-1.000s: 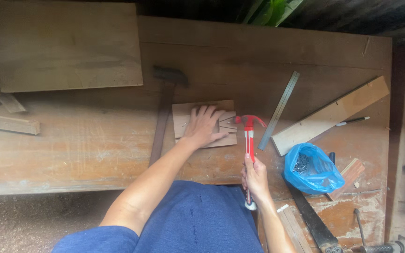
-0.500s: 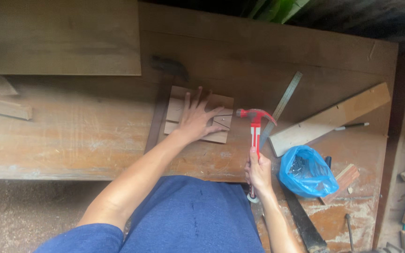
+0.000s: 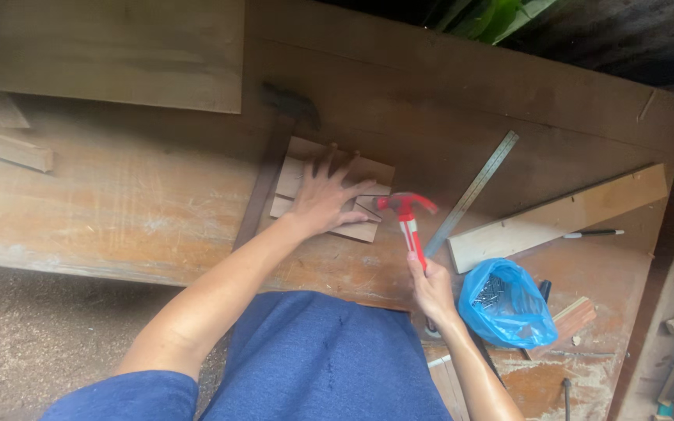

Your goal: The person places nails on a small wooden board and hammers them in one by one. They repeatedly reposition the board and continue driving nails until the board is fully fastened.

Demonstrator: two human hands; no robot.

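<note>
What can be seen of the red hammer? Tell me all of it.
The hammer is a claw hammer with a red head and a red shaft. The right hand grips the shaft low down, so the bottom of the handle is hidden. It points away from the person, nearly upright in the view. Its striking face points left, at the right edge of the small wood pieces that the left hand presses flat on the bench; the claw curves right, toward the steel ruler. Whether the head touches the wood cannot be told.

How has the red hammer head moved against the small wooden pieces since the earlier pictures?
Yes. The red hammer head has come left: earlier it stood clear to the right of the small wooden pieces; now it sits at their right edge, beside the left hand.
</note>
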